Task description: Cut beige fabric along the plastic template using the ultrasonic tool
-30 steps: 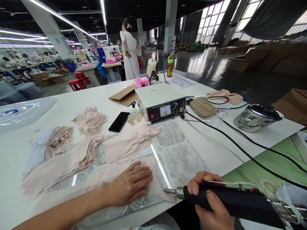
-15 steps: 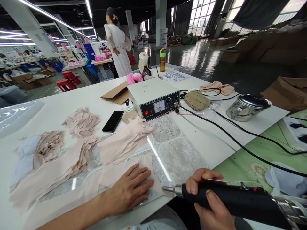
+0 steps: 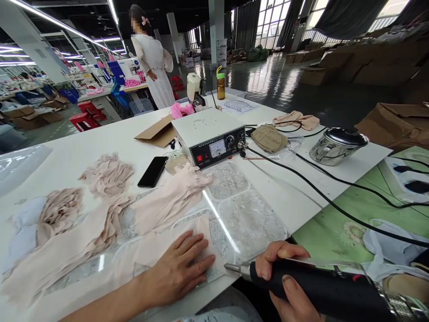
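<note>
My left hand lies flat on a thin beige fabric piece, fingers stretched out and slightly apart. In my right hand is a handheld ultrasonic welder, a thick black barrel with a tapered metal tip. That tip points left, at the fabric's right edge, close to my left fingertips; whether it touches the cloth I cannot tell. Beneath the fabric is a clear glossy mat over a grey marbled sheet. Stacks of beige fabric pieces lie just beyond my left hand, with another layered stack to the left.
A control box with a dial stands mid-table, its black cable running right. Around it are a phone, cardboard, brown paper patterns and a steel mug. A person in white stands beyond the table.
The view has shifted slightly, so the table things sit a little further left. The welder tip stays near the fabric's edge, and my left hand rests in the same spot on the cloth.
</note>
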Demonstrator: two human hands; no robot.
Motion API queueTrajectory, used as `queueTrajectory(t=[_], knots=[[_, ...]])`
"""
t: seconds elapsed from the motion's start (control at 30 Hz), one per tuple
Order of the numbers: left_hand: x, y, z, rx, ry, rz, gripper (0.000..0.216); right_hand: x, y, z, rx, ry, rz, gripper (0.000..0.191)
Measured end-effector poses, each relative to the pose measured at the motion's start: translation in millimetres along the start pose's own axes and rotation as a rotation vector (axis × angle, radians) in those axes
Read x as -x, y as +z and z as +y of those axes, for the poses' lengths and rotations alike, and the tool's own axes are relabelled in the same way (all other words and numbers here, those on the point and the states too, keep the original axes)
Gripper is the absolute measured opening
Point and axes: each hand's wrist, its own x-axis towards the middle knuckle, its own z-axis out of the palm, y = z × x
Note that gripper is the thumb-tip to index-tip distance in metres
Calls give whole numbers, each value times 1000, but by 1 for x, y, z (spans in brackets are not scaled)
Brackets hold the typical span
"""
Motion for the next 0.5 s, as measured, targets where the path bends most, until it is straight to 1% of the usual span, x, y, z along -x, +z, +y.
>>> queueTrajectory(t=[0.1, 0.2, 0.3, 0.4, 0.5], knots=[[-2, -2, 0, -10, 5, -18, 38, 1, 0, 0, -16, 36, -12, 13], [-4, -1, 1, -2, -2, 0, 38, 2, -1, -1, -35, 43, -34, 12], [-1, 5, 3, 10, -17, 25, 38, 3, -1, -3, -38, 45, -45, 12], [4, 15, 4, 29, -44, 34, 40, 4, -1, -5, -14, 62, -12, 14], [7, 20, 5, 39, -65, 34, 43, 4, 0, -5, 4, 48, 15, 16]])
